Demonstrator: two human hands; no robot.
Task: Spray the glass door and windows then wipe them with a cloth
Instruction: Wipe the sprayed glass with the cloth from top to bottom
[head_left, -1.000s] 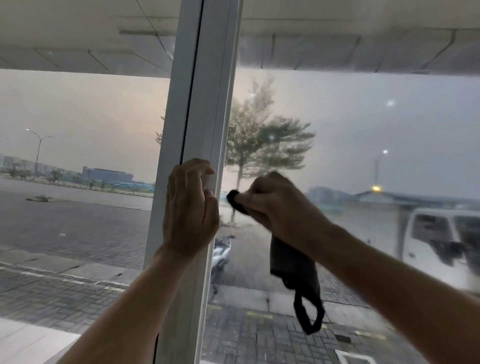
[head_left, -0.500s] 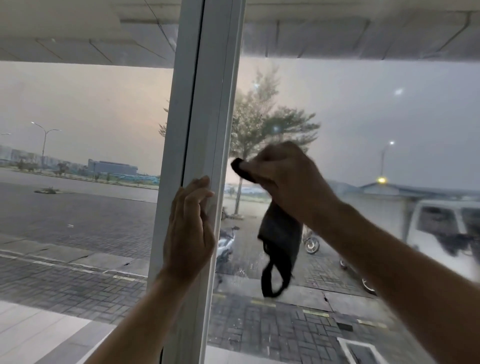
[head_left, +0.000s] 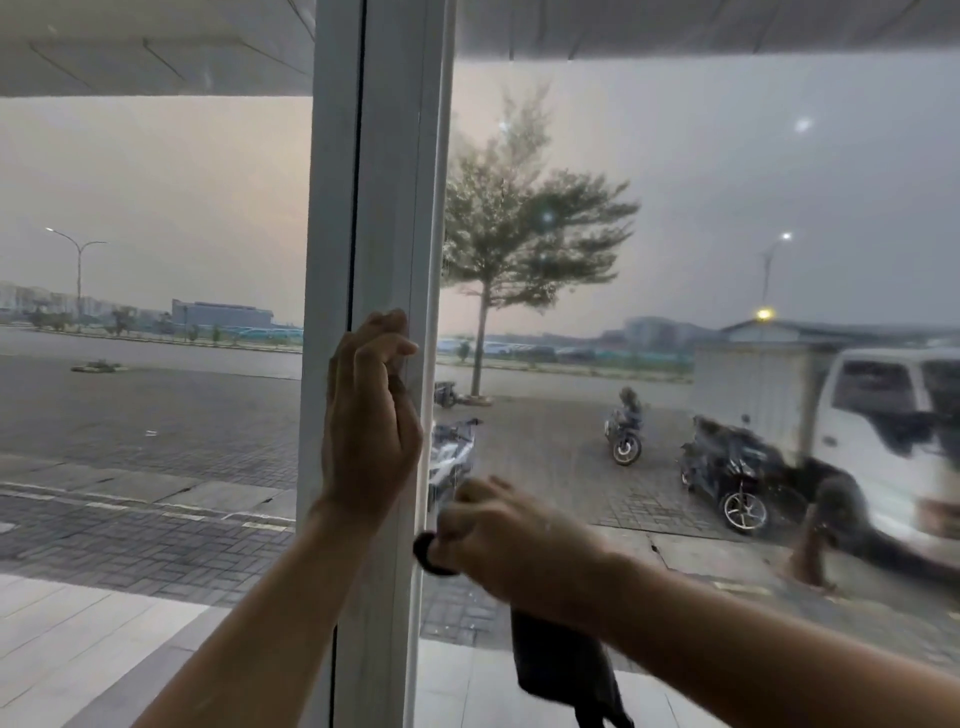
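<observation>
A white door frame (head_left: 374, 182) runs top to bottom through the middle of the view. My left hand (head_left: 369, 426) grips its edge, fingers curled round the frame. To the right is the glass pane (head_left: 701, 234), hazy and streaked. My right hand (head_left: 514, 545) grips a dark cloth (head_left: 561, 670) low against that pane, close to the frame. Most of the cloth hangs loose below my fist. A second glass pane (head_left: 156, 208) lies left of the frame. No spray bottle is in view.
Through the glass I see a paved yard with a tree (head_left: 519, 228), parked motorbikes (head_left: 727, 473) and a white truck (head_left: 893, 415) at the right. A white ceiling (head_left: 156, 47) spans the top.
My right hand has swept the cloth down the pane from about shoulder height to below my left hand. My left hand stays on the frame.
</observation>
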